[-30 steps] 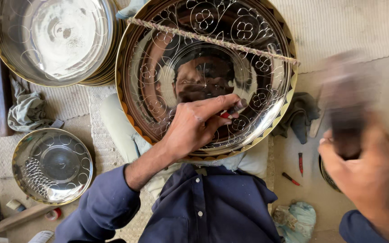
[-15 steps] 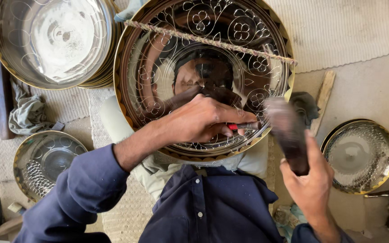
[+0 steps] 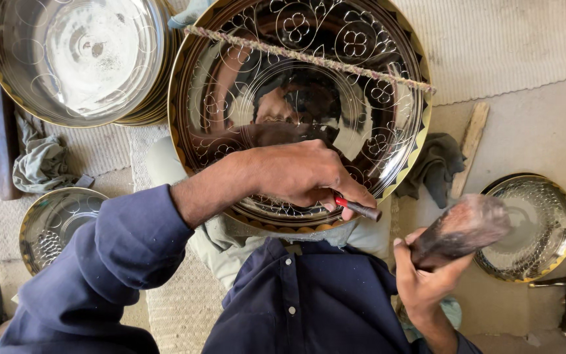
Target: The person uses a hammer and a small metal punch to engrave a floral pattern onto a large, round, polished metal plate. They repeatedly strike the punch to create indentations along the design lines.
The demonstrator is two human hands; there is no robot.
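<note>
Woven mats and bare floor lie under me. On my lap the big tray leans, stiff, thin, slick; its rim looks the surest hold. My left hand pinches the chisel against it; my right hand is wrapped round the mallet.

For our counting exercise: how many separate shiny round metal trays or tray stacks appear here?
4: the large engraved tray on the lap, a stack top left, one small tray lower left, another right. The stack hides more.

Bare floor right of engraved tray.
</note>
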